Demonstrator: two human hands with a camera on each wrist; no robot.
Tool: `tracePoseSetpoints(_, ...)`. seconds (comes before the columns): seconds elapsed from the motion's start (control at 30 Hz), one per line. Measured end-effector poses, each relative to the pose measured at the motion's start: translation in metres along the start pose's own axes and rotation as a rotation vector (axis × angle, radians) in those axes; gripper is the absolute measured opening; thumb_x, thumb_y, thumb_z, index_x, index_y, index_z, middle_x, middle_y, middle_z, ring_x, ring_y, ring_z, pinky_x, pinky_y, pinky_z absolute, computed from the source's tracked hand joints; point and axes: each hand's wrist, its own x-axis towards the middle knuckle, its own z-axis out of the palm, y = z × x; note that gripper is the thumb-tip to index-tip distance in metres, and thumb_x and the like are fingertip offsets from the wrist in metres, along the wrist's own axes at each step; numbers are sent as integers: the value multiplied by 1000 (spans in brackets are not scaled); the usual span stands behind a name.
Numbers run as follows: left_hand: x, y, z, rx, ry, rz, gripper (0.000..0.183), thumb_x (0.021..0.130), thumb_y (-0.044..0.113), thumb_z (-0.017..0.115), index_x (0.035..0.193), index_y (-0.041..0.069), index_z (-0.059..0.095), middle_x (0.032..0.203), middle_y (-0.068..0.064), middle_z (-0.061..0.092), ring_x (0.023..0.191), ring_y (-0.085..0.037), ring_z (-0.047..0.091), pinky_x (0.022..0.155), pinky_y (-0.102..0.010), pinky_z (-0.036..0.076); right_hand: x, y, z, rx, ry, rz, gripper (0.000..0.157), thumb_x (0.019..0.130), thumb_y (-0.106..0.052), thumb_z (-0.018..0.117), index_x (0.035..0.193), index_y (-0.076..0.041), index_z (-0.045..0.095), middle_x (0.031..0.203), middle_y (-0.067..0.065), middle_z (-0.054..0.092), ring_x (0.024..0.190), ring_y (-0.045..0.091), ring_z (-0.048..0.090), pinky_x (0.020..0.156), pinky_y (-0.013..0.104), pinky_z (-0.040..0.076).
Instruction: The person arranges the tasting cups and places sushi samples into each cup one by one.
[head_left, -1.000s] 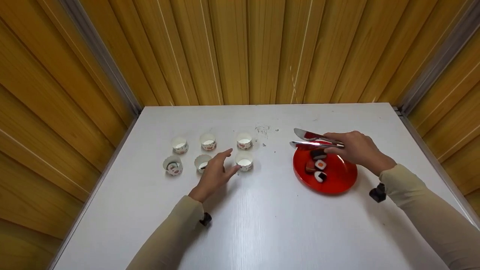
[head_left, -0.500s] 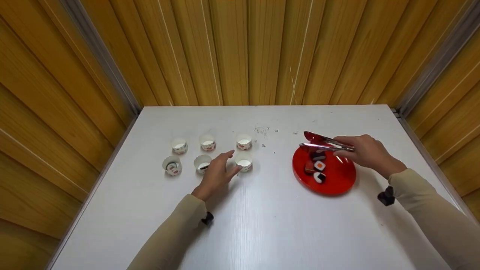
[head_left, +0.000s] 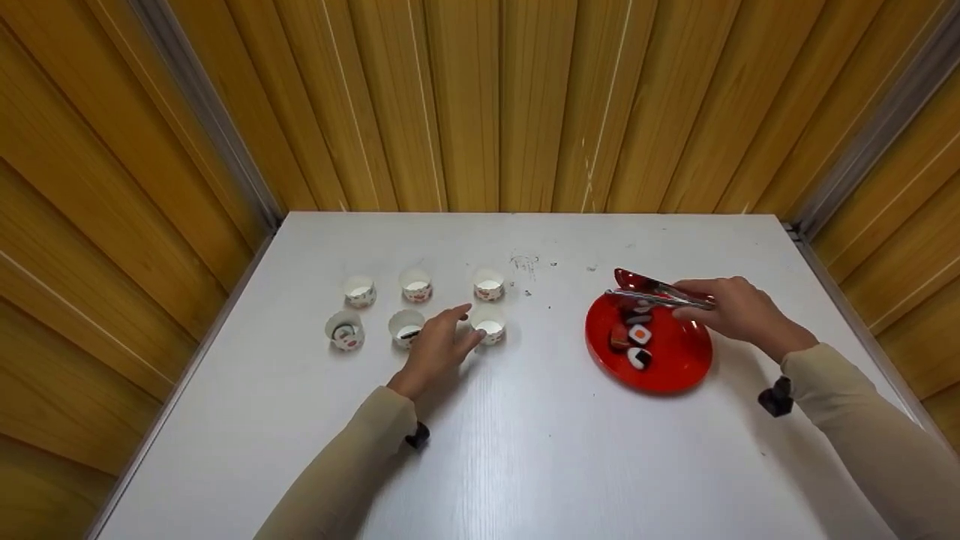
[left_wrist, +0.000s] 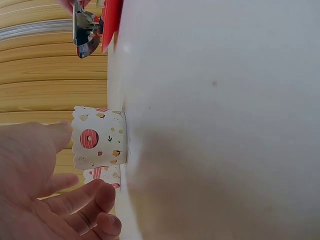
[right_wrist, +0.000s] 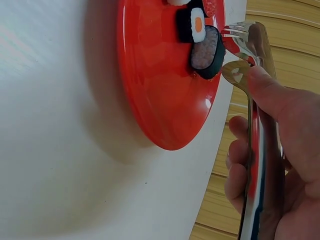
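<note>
1. Gripping metal tongs (head_left: 664, 298) with the right hand (head_left: 739, 309), wrapping fingers and thumb round the shafts.
2. Aiming the tongs' tips over the far side of the red plate (head_left: 684, 352), near the clustered sushi-shaped pieces (head_left: 640, 334).
3. Holding nothing in the left hand (head_left: 433, 349); spreading thumb and loosely bent fingers beside the front right paper cup (head_left: 491, 337), leaving contact unclear.
4. Counting six cups (head_left: 416, 288) on the white surface (head_left: 510, 450); seeing a black and white piece (head_left: 343, 330) inside the front left one.

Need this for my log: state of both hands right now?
Left hand: open, beside white patterned paper cup.
Right hand: holding shiny silver metal tongs.
</note>
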Motion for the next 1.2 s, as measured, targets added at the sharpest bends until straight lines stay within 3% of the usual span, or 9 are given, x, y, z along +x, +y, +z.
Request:
tracePoseSetpoints(0.3, 2, 0, 2, 8, -7, 8, 56, 100, 32, 70, 144, 0, 56, 127, -16, 69, 122, -33, 62, 104, -47, 48, -3, 1, 0, 14, -9, -12, 62, 92, -37, 79, 144, -9, 61, 126, 22, 68, 106, 37, 61, 87, 57, 53)
tracePoseSetpoints(0.47, 3, -3, 5, 39, 3, 44, 54, 101, 31, 67, 143, -1, 56, 123, -17, 70, 117, -33, 65, 100, -47, 50, -8, 5, 2, 14, 5, -19, 61, 91, -37, 80, 143, -11, 62, 122, 20, 71, 101, 33, 61, 82, 51, 54)
tracePoseSetpoints(0.7, 5, -1, 5, 34, -7, 19, 53, 101, 31, 68, 143, 0, 57, 123, -16, 70, 117, -32, 65, 101, -47, 50, -19, 13, 2, 45, 0, 21, 64, 90, -40, 80, 144, -10, 61, 122, 23, 69, 101, 34, 59, 73, 36, 53)
tracePoseSetpoints(1.2, 5, -3, 5, 23, -15, 13, 53, 101, 32, 68, 143, 2, 57, 122, -16, 70, 114, -31, 66, 98, -46, 51, -45, 27, 5, 44, 30, 64, 65, 91, -42, 79, 145, -13, 60, 128, 30, 64, 103, 42, 57, 64, 35, 50)
